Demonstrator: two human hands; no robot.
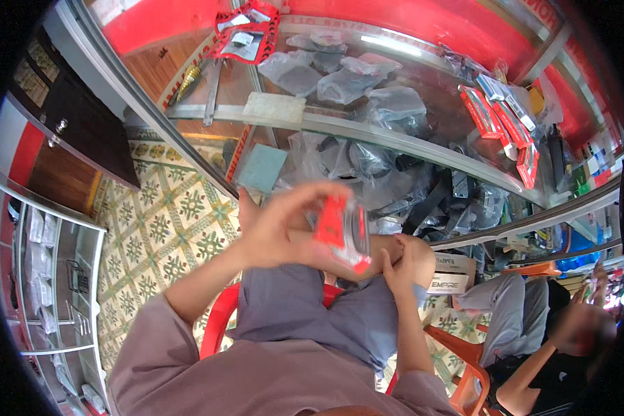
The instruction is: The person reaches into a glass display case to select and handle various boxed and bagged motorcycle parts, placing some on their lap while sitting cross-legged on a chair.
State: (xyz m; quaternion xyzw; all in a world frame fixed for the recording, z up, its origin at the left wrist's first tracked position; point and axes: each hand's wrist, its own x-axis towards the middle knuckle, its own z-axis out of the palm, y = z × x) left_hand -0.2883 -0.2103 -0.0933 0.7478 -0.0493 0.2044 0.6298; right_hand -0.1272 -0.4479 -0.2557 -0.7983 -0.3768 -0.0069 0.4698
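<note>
My left hand (275, 231) is raised over my lap, slightly blurred, its thumb and fingers around a small red package (335, 226). A clear plastic front (354, 234) shows on the package's right side; what is inside cannot be made out. My right hand (403, 268) rests on my right knee (422, 265), fingers apart and holding nothing. Just beyond my knees stands a glass display case (343, 117) with plastic-bagged goods (353, 78) on its upper shelf.
Red boxes (481, 112) lie at the case's right, a metal ruler (212, 96) and a gold step drill bit (189, 81) at its left. A seated person (520, 317) is close on my right beside an orange chair (460, 348). White shelving (57, 348) stands left.
</note>
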